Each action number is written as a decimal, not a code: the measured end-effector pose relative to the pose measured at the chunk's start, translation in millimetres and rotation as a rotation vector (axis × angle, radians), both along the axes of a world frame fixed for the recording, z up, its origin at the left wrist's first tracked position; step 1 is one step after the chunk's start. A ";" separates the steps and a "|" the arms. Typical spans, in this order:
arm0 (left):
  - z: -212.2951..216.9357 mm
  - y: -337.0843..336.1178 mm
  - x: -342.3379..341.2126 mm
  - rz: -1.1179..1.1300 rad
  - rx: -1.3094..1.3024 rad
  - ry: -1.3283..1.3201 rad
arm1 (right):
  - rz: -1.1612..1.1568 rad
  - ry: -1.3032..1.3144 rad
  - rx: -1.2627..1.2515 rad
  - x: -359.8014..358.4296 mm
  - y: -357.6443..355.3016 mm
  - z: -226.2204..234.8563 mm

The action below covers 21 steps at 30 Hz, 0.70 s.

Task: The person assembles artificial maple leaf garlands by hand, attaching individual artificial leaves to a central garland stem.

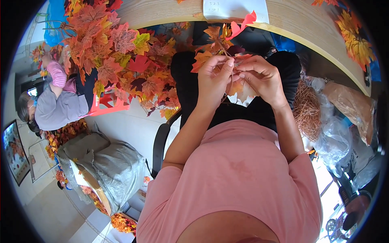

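Above my lap, my left hand point(212, 80) is closed in a pinch on the thin brown stem of an artificial maple leaf garland point(201, 60). Close beside it, my right hand point(265, 79) also pinches at the stem, its fingertips almost meeting the left ones. Orange leaves and one bright red leaf point(242, 26) stick out beyond my fingers toward the table. A paler leaf point(242, 90) hangs beneath the hands. What lies exactly between the fingertips is too small to make out.
A curved wooden table point(308, 24) bears a white paper point(236, 10). Heaped maple leaves point(109, 44) spill down at left. Another person point(60, 105) sits beyond, by a red stool point(107, 106). A grey-covered bundle point(109, 162) stands lower left; brown stems point(304, 111) and plastic bags point(334, 139) lie right.
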<state>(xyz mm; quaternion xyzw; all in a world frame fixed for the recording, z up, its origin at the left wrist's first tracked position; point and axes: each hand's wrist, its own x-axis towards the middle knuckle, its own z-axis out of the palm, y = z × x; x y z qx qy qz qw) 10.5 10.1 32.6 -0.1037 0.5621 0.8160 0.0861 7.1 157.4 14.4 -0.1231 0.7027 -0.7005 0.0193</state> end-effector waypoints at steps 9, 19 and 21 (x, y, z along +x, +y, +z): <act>-13.8 -2.2 0.6 -0.017 -0.155 0.176 | 0.006 -0.059 0.042 -0.7 1.0 8.3; -9.8 0.8 1.5 -0.027 -0.246 0.250 | -0.020 0.076 0.274 -3.8 5.9 13.2; -8.8 0.4 1.7 -0.029 -0.235 0.226 | -0.016 0.080 0.284 -3.9 5.9 14.6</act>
